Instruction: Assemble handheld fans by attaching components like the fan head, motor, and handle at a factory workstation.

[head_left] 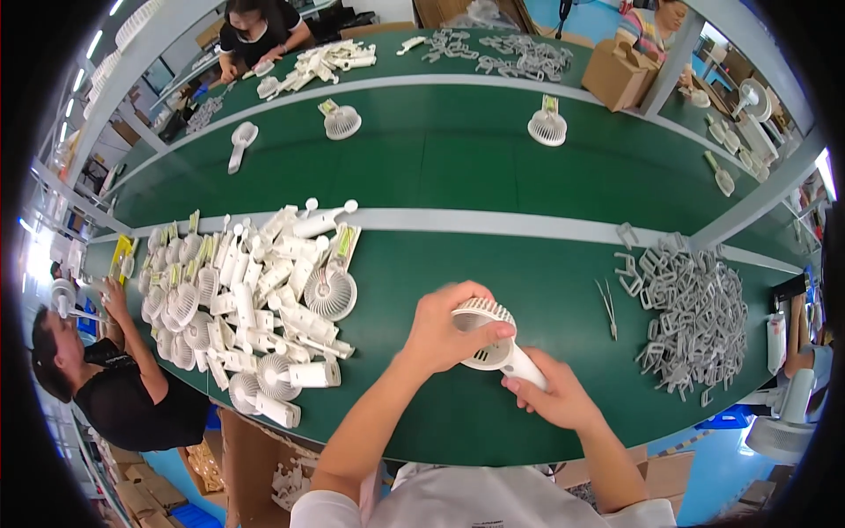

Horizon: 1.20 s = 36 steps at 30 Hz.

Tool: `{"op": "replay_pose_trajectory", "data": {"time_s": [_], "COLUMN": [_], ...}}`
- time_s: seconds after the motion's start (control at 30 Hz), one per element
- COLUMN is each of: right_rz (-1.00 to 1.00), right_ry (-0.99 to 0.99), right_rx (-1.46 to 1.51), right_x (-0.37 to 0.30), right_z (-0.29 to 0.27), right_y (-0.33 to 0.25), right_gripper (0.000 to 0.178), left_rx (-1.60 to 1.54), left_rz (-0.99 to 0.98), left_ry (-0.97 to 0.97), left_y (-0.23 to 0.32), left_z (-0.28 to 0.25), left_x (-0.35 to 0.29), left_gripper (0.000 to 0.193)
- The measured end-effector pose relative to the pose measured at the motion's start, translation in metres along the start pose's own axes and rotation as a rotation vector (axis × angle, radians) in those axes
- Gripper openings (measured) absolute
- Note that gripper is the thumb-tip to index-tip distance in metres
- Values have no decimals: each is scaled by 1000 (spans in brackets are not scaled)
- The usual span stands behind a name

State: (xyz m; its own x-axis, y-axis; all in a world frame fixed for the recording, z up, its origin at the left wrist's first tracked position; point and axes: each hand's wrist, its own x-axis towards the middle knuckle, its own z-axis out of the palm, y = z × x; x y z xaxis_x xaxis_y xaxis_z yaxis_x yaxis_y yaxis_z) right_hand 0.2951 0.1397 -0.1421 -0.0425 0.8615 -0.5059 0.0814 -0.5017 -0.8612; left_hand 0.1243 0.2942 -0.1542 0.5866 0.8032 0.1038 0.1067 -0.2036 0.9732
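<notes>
Over the green table in front of me I hold a white handheld fan housing (484,353), tilted so that its round cage faces up and left. My left hand (444,330) is closed around the cage, the thumb laid across its rim. Around the handle, at the lower right, the fingers of my right hand (553,394) are wrapped. Whether blades sit inside the cage I cannot make out. Left of my hands lies a heap of white fan parts (264,299), with a round fan head (331,293) at its near right side.
Metal tweezers (608,310) and a pile of grey plastic clips (691,308) lie to the right. Beyond a grey rail, fan heads (547,128) rest on the green belt (440,150). A cardboard box (619,74) stands far right. Co-workers (132,378) sit at the left and across.
</notes>
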Motion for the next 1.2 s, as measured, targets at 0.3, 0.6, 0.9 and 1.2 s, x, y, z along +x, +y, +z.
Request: {"op": "replay_pose_trajectory", "data": {"time_s": [0.3, 0.6, 0.9, 1.2], "right_rz": [-671, -645, -406, -374], "right_ry": [730, 718, 706, 377], "right_rx": [-830, -839, -276, -4], "right_x": [5, 6, 0, -29], "right_z": [-8, 13, -1, 38], "right_y": [79, 115, 50, 40], "right_gripper": [53, 48, 43, 62], "left_rx": [981, 1115, 848, 1040], "left_rz": [139, -197, 75, 215], "left_ry": [468, 476, -157, -359], "left_y": [-67, -177, -27, 17], "left_z": [-175, -290, -108, -42], "left_x": [230, 324, 162, -7], "left_gripper": [45, 98, 76, 95]}}
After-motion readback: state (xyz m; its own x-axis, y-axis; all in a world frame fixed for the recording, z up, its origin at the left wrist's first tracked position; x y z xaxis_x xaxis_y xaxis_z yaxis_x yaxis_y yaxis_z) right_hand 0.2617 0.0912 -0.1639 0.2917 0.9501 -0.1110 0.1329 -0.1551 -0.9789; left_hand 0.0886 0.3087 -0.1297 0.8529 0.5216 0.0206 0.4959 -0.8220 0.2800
